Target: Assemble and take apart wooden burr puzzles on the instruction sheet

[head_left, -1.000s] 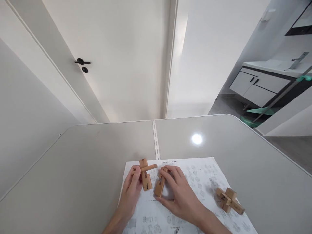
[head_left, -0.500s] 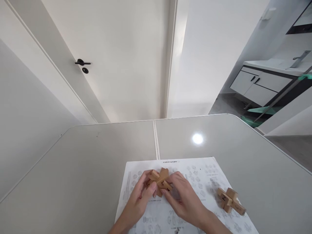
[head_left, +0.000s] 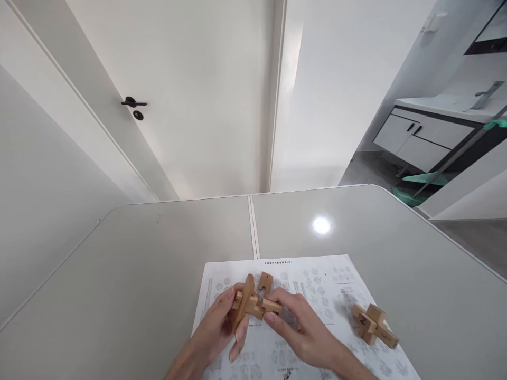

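Note:
Wooden burr puzzle pieces are crossed together in my left hand, its fingers closed round their left side. One long piece slants upward across this cluster. My right hand pinches a numbered wooden piece between thumb and index finger, at the right of the cluster. Just beyond the fingertips is a notched wooden piece marked with a figure; whether it lies on the paper or is held, I cannot tell. Beneath both hands lies a printed sheet with small diagrams.
To the right, an interlocked wooden burr puzzle marked 2 sits on the sheet. The grey table has a seam down its middle. Beyond it are a white door and a washbasin cabinet.
The pieces between my hands have come apart from a tighter cross, and a notched piece now shows separately. My left hand has turned and shifted slightly left; my right hand has barely moved.

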Tool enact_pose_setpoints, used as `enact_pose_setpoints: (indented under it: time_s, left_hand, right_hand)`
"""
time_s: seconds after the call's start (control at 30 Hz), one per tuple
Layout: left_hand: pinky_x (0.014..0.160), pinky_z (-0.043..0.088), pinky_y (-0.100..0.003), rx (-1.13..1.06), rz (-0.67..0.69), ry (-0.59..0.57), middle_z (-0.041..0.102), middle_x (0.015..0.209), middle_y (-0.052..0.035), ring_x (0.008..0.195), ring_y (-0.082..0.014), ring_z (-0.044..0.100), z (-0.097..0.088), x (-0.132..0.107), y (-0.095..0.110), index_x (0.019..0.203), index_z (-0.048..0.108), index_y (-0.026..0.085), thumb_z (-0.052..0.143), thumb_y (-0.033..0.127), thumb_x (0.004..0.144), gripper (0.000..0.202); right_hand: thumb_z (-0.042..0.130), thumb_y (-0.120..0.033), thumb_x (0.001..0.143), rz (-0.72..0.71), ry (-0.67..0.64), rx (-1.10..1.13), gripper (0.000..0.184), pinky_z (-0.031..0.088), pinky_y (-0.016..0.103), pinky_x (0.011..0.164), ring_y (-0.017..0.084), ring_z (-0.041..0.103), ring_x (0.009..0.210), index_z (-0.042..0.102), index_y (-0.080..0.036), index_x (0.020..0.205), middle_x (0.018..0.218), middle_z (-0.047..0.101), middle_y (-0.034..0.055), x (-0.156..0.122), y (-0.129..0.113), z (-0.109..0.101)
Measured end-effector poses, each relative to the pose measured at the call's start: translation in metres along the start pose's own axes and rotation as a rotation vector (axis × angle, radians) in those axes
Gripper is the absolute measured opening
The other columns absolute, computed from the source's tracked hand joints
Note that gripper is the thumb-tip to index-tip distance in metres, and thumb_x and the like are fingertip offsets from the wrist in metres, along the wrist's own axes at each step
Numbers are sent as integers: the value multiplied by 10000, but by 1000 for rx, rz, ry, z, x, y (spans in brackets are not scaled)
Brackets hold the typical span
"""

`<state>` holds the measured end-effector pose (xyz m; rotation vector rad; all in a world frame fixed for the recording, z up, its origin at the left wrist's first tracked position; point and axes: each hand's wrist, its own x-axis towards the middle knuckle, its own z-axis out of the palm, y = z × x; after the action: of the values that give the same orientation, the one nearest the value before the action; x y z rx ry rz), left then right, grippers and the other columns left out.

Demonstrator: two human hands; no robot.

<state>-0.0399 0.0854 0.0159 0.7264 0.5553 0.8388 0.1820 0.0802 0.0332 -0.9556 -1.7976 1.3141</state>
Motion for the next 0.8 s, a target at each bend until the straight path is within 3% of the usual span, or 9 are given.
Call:
enact_pose_setpoints:
  time_s: [0.2,0.27,0.33,0.4,0.5,0.63,0.8]
  left_hand:
    - [296,320,-122,-58,58,71,431,409,114,235,-40,236,-8,0,-2,1047,666,215,539,528,1033,338]
    - [325,296,-116,-97,126,164,351,427,137,264,-29,180,-7,-2,6,1067,668,231,606,475,1013,257]
    - [382,303,-120,-82,223,335,320,476,139,310,-24,182,-3,-2,16,1062,662,243,659,425,987,196]
    - [445,342,-152,101,255,519,358,507,120,371,-44,269,3,0,24,999,660,226,626,500,989,276]
    - [536,396,-209,580,244,702,472,553,67,501,-103,434,13,5,25,828,621,211,570,592,980,413]
    - [607,440,-265,1032,248,715,626,712,10,637,-169,562,20,8,15,877,650,230,528,564,987,372]
    - [752,490,-333,1355,358,657,664,848,-34,867,-236,600,14,10,9,790,617,237,552,466,999,317]
  right_hand:
    - [499,-485,1054,21,-5,35,301,327,277,628,152,449,674,602,-235,922,753,509,-23,0,1,-1]
    - [510,-484,1051,31,-4,62,304,308,279,622,142,423,647,610,-233,911,739,498,-29,1,0,-4]
    - [518,-497,1044,48,22,103,316,287,279,598,137,389,623,604,-230,898,727,477,-32,2,0,-7]
    - [505,-518,1041,69,75,162,348,271,277,578,136,357,609,573,-226,865,703,441,-38,4,3,-10]
    - [450,-552,1051,132,201,220,447,251,277,554,132,309,588,475,-224,749,652,372,-50,8,11,-12]
    - [492,-581,1022,236,320,179,480,217,274,539,124,259,582,450,-220,708,643,311,-61,11,20,-12]
    - [520,-584,1003,249,306,116,426,255,263,532,134,316,591,556,-214,795,654,391,-45,13,19,-15]
